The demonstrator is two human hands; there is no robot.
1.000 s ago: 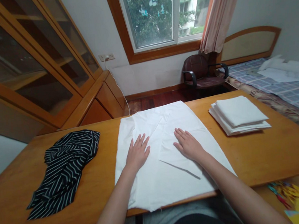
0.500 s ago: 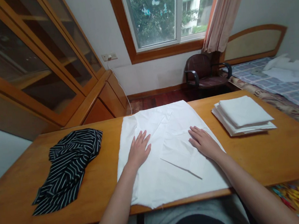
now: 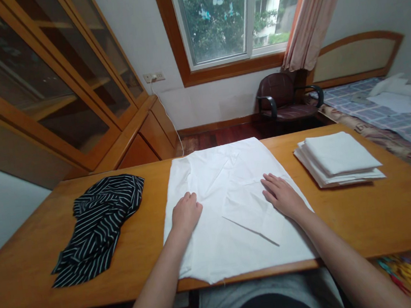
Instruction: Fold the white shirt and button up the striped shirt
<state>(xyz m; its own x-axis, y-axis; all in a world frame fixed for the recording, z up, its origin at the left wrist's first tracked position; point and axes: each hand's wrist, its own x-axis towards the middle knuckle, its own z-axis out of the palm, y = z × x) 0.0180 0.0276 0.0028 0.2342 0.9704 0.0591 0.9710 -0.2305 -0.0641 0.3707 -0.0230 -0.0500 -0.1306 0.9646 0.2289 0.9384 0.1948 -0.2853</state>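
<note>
A white shirt lies spread on the wooden table in front of me, partly folded, with a sleeve-like flap lying across its right half. My left hand rests on the shirt's left part; its fingers are curled in against the fabric, and their tips are partly hidden. On the right side of the shirt, my right hand lies flat with its fingers stretched out, pressing on the cloth near the flap.
A black striped garment lies crumpled on the left of the table. A stack of folded white cloth sits at the right. Beyond the table are a brown chair, a glass-fronted cabinet and a bed.
My left hand has drawn slightly back toward me, and its spread fingers have curled in. The right hand stays flat on the shirt. The whole view has shifted a little.
</note>
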